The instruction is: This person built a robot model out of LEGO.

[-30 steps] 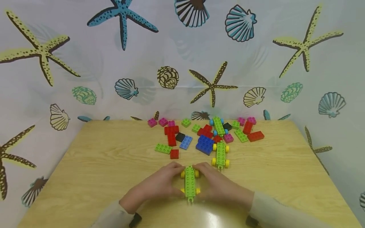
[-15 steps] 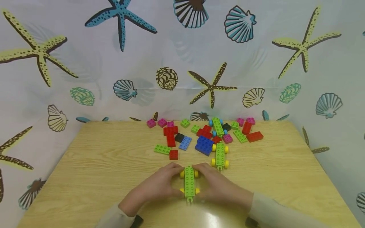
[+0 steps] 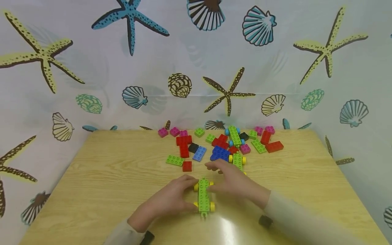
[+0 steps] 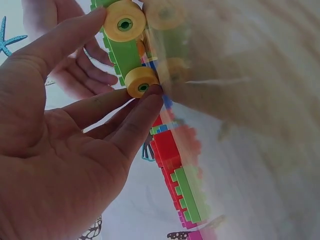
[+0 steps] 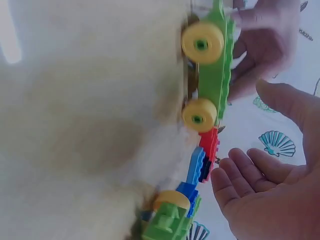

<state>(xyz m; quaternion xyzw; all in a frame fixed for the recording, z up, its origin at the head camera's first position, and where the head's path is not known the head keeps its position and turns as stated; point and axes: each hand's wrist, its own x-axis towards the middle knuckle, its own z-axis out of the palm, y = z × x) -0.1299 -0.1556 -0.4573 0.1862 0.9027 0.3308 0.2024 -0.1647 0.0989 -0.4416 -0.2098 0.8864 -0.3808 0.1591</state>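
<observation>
The green wheeled base (image 3: 203,197) with yellow wheels sits on the near middle of the wooden table (image 3: 92,177), lengthwise toward the person. The left hand (image 3: 169,200) rests against its left side, fingertips touching the yellow wheels (image 4: 141,81), fingers fairly straight rather than wrapped around it. The right hand (image 3: 234,182) is off the base, hovering just beyond it with fingers loosely spread and nothing in them, over the near edge of the brick pile and close to the second green wheeled base (image 3: 238,160) and the blue brick (image 3: 220,153).

I'd judge the step in hand is steadying the base while choosing a piece to add. The next move seems to call for the right hand to close on one brick from the cluster without scattering its neighbours, then line its underside up with the studs on the base.

There are no containers here: the red, pink, green, black and blue bricks (image 3: 199,153) lie loose on the far middle of the table, with a third green base on blue wheels (image 3: 234,135) among them.
</observation>
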